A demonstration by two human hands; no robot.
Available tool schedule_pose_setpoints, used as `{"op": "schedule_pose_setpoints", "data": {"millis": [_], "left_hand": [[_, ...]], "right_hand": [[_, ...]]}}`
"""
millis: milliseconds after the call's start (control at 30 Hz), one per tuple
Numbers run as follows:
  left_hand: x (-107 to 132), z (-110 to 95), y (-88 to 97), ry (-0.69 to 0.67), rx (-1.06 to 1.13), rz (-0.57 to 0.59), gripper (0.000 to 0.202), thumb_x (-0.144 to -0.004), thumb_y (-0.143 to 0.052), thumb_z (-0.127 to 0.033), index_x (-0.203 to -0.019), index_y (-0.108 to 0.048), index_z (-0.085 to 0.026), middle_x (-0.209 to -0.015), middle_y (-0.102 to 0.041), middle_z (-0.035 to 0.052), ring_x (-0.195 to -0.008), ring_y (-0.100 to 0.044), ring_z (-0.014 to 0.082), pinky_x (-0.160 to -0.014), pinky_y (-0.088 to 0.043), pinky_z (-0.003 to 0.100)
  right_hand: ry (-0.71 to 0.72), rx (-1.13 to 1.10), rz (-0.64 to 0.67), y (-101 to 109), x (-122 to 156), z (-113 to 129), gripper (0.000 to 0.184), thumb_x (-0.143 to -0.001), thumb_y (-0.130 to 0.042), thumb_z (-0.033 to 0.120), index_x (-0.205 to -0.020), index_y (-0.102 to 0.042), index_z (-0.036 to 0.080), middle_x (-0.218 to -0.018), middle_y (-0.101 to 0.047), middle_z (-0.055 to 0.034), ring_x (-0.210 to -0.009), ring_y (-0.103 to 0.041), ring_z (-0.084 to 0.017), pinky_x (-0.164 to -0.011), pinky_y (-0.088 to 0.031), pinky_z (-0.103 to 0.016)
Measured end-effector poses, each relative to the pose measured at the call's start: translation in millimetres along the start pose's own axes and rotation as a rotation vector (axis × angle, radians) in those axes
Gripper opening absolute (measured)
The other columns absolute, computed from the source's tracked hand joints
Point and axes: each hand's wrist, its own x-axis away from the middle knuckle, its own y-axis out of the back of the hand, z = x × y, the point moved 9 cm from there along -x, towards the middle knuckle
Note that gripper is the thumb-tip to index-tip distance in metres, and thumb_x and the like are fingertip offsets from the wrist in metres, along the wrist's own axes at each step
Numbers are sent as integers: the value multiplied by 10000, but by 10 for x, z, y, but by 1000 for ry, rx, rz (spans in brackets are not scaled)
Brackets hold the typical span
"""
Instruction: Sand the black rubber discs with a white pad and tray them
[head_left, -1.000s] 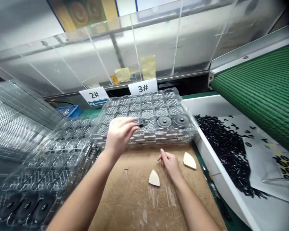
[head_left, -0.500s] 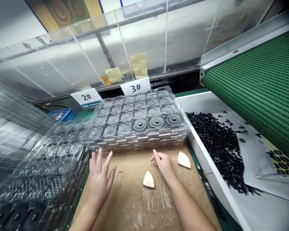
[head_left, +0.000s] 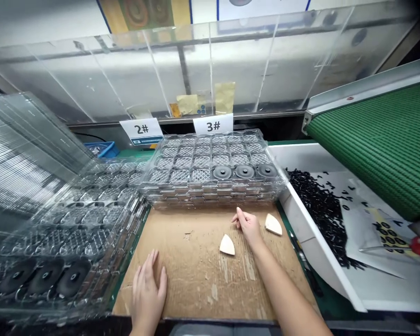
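Observation:
My left hand (head_left: pixel 148 289) lies flat on a brown cardboard sheet (head_left: pixel 192 289), near its front left edge, thumb apart from the fingers, holding nothing. Toward the right of the sheet, my right hand (head_left: pixel 248 227) is closed with curled fingers; whether anything sits inside them is hidden. Two cream-white wedge-shaped pieces flank it: one wedge (head_left: pixel 227 245) to the lower left, the other wedge (head_left: pixel 273 225) to the right. Beyond the hands stands a stack of clear plastic trays (head_left: pixel 210 192). Its top tray carries three dark round discs, the middle disc (head_left: pixel 244 171) among them, along the front right.
More clear trays (head_left: pixel 101 214) stand at the left, with dark discs (head_left: pixel 73 278) near the front. On the right, a white bin (head_left: pixel 331 275) holds many small black parts (head_left: pixel 318 219). A green conveyor belt (head_left: pixel 381 140) slopes above it. Signs stand behind, including "3#" (head_left: pixel 213 125).
My left hand has come down and back toward me, from raised with spread fingers to lying on the cardboard. My right hand keeps its place between the wedges. The view has shifted.

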Motion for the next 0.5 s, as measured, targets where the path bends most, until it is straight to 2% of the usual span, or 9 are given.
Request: {"op": "schedule_pose_setpoints", "data": {"millis": [100, 233, 367, 500], "left_hand": [[17, -23, -26, -28, 23, 44, 350, -884, -389, -280, -1176, -557, -183, -1255, -604, 137, -1225, -507, 297, -1035, -365, 504], [28, -15, -31, -40, 45, 52, 373, -886, -374, -271, -1171, -566, -125, -1239, -607, 177, -1233, -494, 322, -1035, -347, 528], [28, -5, -43, -54, 55, 59, 405, -893, -349, -333, -1186, -552, -139, -1245, -606, 167, -1246, -480, 318, -1042, -336, 525], [16, 31, -129, -95, 34, 76, 438, -888, -298, -406, -1128, -582, -175, -1271, -586, 149, -1259, -460, 336, -1021, -347, 540]], "right_hand": [[10, 114, 42, -70, 19, 91, 262, -944, -521, 371, -1002, -594, 126, -909, -609, -31, -746, -603, -137, -677, -530, -297], [66, 289, 178, -172, 40, 422, 257, -941, -530, 359, -1028, -590, 125, -934, -611, -38, -762, -608, -140, -679, -534, -300], [214, 521, 342, -110, 106, 1099, 236, -943, -529, 347, -984, -607, 129, -918, -620, -32, -758, -608, -136, -688, -531, -295], [367, 840, 398, 198, 140, 1937, 184, -924, -562, 318, -938, -625, 145, -951, -629, -39, -860, -605, -157, -799, -510, -350]]}}
